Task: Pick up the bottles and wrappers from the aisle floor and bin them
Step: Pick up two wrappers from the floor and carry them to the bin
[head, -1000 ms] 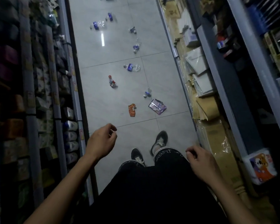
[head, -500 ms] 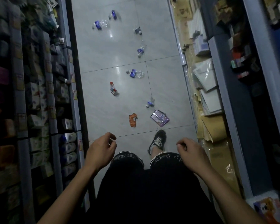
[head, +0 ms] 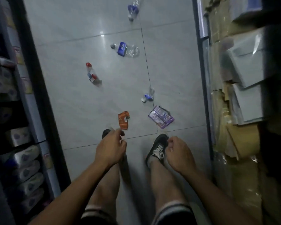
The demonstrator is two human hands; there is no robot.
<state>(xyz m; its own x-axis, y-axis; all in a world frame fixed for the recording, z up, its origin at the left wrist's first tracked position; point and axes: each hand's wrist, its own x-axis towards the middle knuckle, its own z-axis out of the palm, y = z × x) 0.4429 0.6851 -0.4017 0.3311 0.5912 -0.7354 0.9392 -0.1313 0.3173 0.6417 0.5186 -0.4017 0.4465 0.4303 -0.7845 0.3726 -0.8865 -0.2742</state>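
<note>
The fingers (head: 121, 135) of the left hand (head: 109, 147) are loosely curled with nothing between them, the fingertips just short of the orange wrapper (head: 124, 120), which lies flat on the floor (head: 68, 98) a little ahead of the left shoe (head: 106, 133). The fingers (head: 169, 141) of the right hand (head: 178, 154) are likewise loosely curled and hold nothing; this hand hangs over the outer side of the right shoe (head: 157, 147).

Ahead of the right shoe, near a tile seam, lies the purple wrapper (head: 161, 117), well apart from the right hand. Just beyond it, on the same seam, is a small crushed bottle with a blue label (head: 147, 95). Further up the aisle and toward the left shelves (head: 15, 127) lies a clear bottle with a red cap (head: 92, 73) on its side. Beyond that, near the middle of the aisle, a clear bottle with a blue label (head: 124, 49) lies on its side, and another blue-labelled bottle (head: 132, 10) lies near the far edge of the view.

Wrapped paper rolls (head: 25, 159) fill the left shelves; cardboard and plastic-wrapped packs (head: 243, 65) line the right shelves.
</note>
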